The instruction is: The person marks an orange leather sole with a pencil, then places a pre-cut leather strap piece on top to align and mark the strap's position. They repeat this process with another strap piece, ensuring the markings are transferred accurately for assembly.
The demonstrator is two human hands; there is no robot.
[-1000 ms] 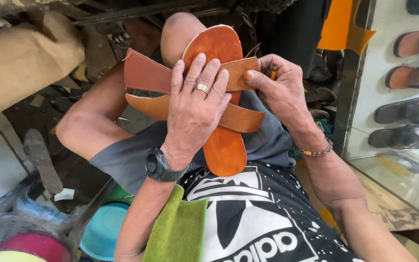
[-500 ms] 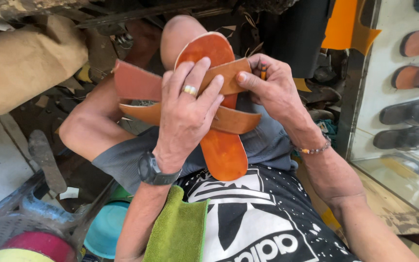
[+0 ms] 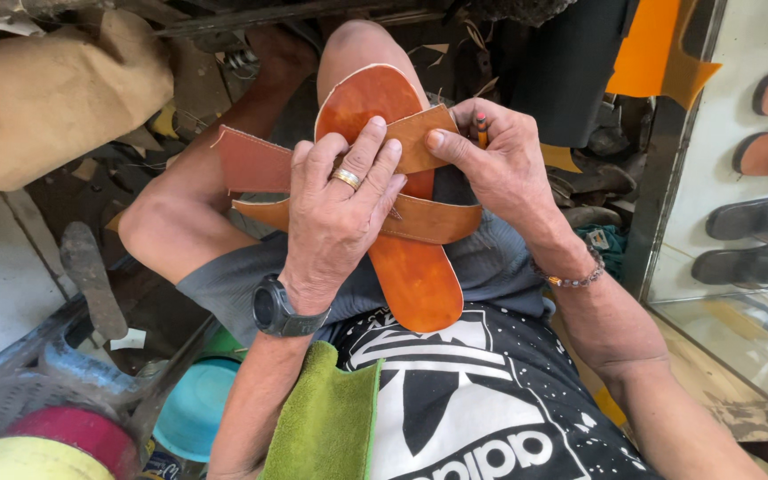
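Draping over the near forearm, a green cloth [image 3: 326,418] lies against the printed shirt. Above it, the left hand [image 3: 340,213] (ring and wristwatch on) presses flat on 2 crossed leather straps [image 3: 428,220], fingers spread over the orange sandal sole [image 3: 406,267] resting on the lap. The right hand [image 3: 500,164] pinches the upper strap's end, a pencil [image 3: 482,129] tucked between its fingers. Farther right, sandals [image 3: 748,222] line a shelf.
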